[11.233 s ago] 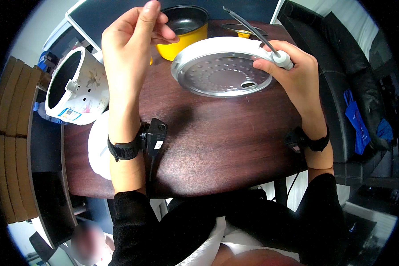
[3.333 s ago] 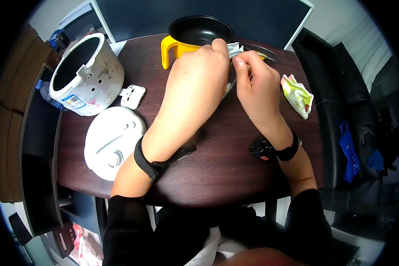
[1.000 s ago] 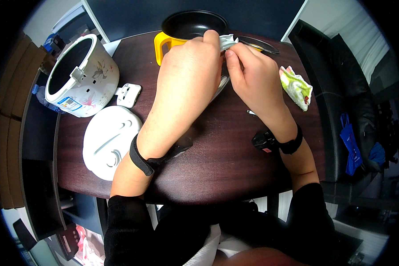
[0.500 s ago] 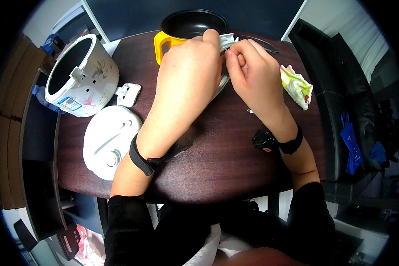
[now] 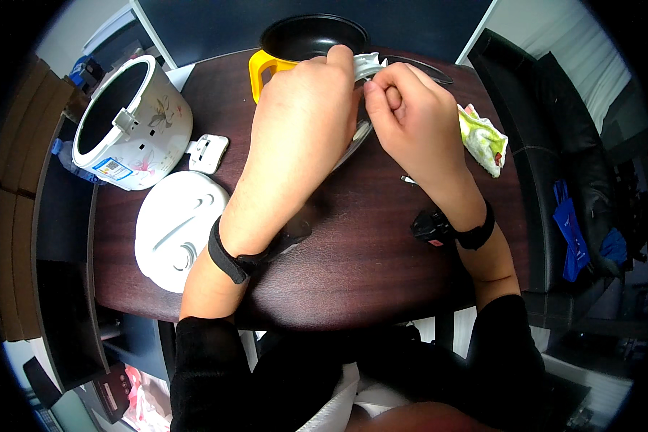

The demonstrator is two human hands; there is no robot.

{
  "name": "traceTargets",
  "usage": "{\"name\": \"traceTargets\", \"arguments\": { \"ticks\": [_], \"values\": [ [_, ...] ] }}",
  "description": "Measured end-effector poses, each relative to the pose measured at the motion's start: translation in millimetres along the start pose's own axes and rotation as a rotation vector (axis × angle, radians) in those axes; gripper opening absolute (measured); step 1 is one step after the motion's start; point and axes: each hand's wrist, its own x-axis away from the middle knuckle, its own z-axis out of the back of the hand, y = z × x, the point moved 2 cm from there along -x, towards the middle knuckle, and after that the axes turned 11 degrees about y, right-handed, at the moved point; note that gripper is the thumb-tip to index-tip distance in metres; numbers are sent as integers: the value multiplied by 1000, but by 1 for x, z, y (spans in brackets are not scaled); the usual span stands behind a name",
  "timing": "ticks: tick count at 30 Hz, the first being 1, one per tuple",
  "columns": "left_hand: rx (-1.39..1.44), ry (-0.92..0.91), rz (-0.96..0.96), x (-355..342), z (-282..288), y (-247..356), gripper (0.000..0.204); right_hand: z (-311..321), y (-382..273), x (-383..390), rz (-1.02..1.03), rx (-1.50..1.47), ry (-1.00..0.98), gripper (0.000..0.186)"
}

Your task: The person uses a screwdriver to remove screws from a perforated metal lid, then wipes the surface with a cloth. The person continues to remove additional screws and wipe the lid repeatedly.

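Held over the far middle of the table, a white curved piece with a jagged edge [image 5: 369, 65] shows between my hands. My left hand [image 5: 309, 108] is closed around its left side, with most fingers hidden behind the back of the hand. At its right side my right hand [image 5: 414, 108] is closed, thumb and curled fingers pinched against the edge. Below my left hand a shiny curved rim [image 5: 358, 138] shows; I cannot tell whether it belongs to the same piece. Just behind stands a black pan [image 5: 313, 36] with a yellow handle [image 5: 258, 72].
On the left stand an open white rice cooker [image 5: 137, 129], a small white plastic part [image 5: 209, 153] and a round white lid [image 5: 180, 230]. A dark-rimmed lid [image 5: 428, 70] lies at the back right, near a green-and-white cloth [image 5: 484, 142]. A black sofa [image 5: 554, 137] is beyond the table.
Both hands stay nearly in place around the white piece. My left hand has shifted very slightly left and up, and my right wrist slightly right.
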Motion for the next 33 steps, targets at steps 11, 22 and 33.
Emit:
{"name": "traceTargets", "arguments": {
  "ticks": [11,22,33],
  "values": [
    [21,11,-22,1,0,2,21,-4,9,1,-94,-88,-2,15],
    [-3,0,-6,1,-1,4,22,-3,9,2,-41,-75,27,10],
    [7,-12,2,-1,2,0,25,1,9,2,-183,-155,-57,10]
  ]
}}
